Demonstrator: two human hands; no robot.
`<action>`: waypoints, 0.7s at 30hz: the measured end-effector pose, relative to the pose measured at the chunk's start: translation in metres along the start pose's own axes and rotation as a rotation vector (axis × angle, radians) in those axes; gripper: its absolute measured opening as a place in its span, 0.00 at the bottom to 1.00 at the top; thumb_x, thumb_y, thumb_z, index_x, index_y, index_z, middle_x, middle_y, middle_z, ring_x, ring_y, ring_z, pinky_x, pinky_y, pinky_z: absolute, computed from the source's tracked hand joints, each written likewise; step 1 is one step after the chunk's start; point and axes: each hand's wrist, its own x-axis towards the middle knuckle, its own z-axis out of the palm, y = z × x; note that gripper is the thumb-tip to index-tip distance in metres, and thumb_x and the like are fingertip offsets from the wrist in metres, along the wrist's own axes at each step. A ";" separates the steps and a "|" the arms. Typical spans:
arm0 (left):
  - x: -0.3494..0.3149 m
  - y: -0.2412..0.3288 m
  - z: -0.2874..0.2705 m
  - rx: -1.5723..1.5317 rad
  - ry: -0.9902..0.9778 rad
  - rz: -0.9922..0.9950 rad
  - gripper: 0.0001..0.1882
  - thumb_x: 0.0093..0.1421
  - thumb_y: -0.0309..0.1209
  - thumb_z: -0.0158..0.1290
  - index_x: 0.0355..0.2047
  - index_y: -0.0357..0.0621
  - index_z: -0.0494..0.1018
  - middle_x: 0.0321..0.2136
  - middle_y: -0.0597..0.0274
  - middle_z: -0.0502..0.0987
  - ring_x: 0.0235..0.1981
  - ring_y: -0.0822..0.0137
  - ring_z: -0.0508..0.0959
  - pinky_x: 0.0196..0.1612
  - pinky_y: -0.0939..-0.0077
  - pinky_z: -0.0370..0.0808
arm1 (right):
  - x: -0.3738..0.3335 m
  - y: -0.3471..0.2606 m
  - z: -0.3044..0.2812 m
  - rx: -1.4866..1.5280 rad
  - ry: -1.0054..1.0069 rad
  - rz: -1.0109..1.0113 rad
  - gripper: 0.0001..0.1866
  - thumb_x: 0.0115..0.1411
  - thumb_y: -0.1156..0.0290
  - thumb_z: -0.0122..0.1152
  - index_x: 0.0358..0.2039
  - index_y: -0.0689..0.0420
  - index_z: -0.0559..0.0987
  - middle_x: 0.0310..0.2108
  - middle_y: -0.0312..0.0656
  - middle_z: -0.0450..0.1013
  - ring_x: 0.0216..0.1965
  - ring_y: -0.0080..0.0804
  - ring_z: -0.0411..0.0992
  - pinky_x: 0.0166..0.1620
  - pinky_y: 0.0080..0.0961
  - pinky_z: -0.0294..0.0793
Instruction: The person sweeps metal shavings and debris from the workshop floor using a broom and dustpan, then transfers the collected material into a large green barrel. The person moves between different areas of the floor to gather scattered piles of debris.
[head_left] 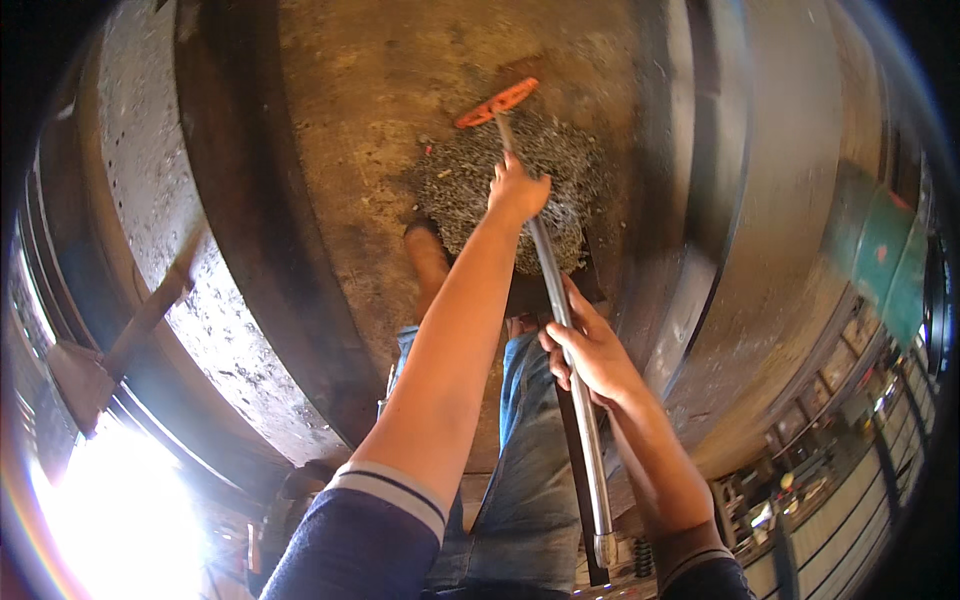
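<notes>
My left hand [518, 190] is wrapped round the upper part of a long metal pole [549, 262], close to its far end. An orange crosspiece [505, 102] is fixed to that end, and I cannot make out whether it is a broom or a scraper. Lower down, my right hand [592, 352] grips the same pole, which runs back past my right leg. Beyond and beneath my left hand, a heap of grey metal shavings [455, 195] lies on the brown floor. The orange head rests at or just above the heap's far edge; which one I cannot tell.
A dark flat edge [592, 278] shows below the heap, near my feet. My shoe [427, 252] stands at the heap's left. Large metal bodies [235, 200] flank the floor on both sides. A green container [888, 262] and a cluttered rack [800, 490] are at right.
</notes>
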 end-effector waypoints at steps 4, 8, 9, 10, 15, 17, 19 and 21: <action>0.043 0.009 0.021 0.323 -0.042 -0.110 0.48 0.61 0.34 0.47 0.73 0.42 0.30 0.70 0.44 0.51 0.67 0.45 0.61 0.61 0.50 0.68 | -0.010 0.011 -0.003 0.581 -0.075 0.125 0.21 0.67 0.67 0.53 0.60 0.50 0.66 0.26 0.32 0.65 0.17 0.15 0.59 0.17 0.15 0.58; 0.025 0.036 0.052 0.404 -0.121 -0.075 0.47 0.59 0.35 0.47 0.73 0.43 0.34 0.69 0.43 0.55 0.68 0.46 0.60 0.69 0.42 0.51 | -0.035 0.009 -0.007 0.889 -0.038 0.149 0.15 0.67 0.64 0.56 0.52 0.52 0.71 0.25 0.30 0.63 0.18 0.16 0.58 0.20 0.17 0.57; 0.025 0.030 0.056 0.402 -0.097 -0.100 0.47 0.59 0.35 0.47 0.73 0.44 0.35 0.68 0.42 0.57 0.68 0.46 0.59 0.70 0.41 0.45 | -0.043 0.006 -0.011 0.900 -0.033 0.165 0.16 0.67 0.64 0.56 0.53 0.53 0.71 0.25 0.30 0.63 0.19 0.17 0.58 0.20 0.17 0.57; 0.023 0.021 0.063 0.470 -0.038 -0.074 0.46 0.57 0.33 0.46 0.73 0.41 0.36 0.64 0.38 0.62 0.64 0.44 0.65 0.67 0.47 0.55 | -0.051 0.004 -0.016 0.909 -0.025 0.187 0.16 0.67 0.64 0.56 0.53 0.53 0.70 0.25 0.31 0.63 0.19 0.17 0.58 0.20 0.17 0.57; -0.025 0.020 0.096 0.431 -0.192 -0.111 0.51 0.54 0.31 0.46 0.72 0.44 0.28 0.63 0.36 0.64 0.65 0.44 0.64 0.69 0.46 0.49 | -0.106 0.017 -0.030 0.952 0.029 0.273 0.16 0.68 0.65 0.55 0.54 0.55 0.70 0.25 0.30 0.63 0.19 0.16 0.57 0.20 0.15 0.56; -0.034 0.017 0.110 0.500 -0.272 -0.207 0.57 0.53 0.30 0.48 0.71 0.56 0.18 0.69 0.41 0.56 0.70 0.46 0.55 0.72 0.41 0.35 | -0.125 0.023 -0.038 0.961 0.024 0.295 0.16 0.68 0.65 0.55 0.54 0.55 0.70 0.24 0.30 0.62 0.19 0.16 0.56 0.19 0.15 0.55; -0.051 0.016 0.129 0.472 -0.212 -0.154 0.59 0.53 0.30 0.48 0.69 0.59 0.14 0.69 0.41 0.55 0.71 0.46 0.55 0.72 0.42 0.35 | -0.141 0.026 -0.046 0.953 0.061 0.347 0.16 0.69 0.65 0.54 0.54 0.56 0.70 0.24 0.30 0.62 0.18 0.15 0.56 0.19 0.15 0.55; -0.068 0.008 0.136 0.421 -0.229 -0.163 0.60 0.53 0.30 0.49 0.69 0.60 0.12 0.69 0.45 0.55 0.70 0.46 0.55 0.72 0.39 0.35 | -0.153 0.025 -0.046 0.957 0.066 0.378 0.16 0.69 0.65 0.54 0.54 0.56 0.70 0.24 0.30 0.61 0.17 0.15 0.55 0.19 0.15 0.55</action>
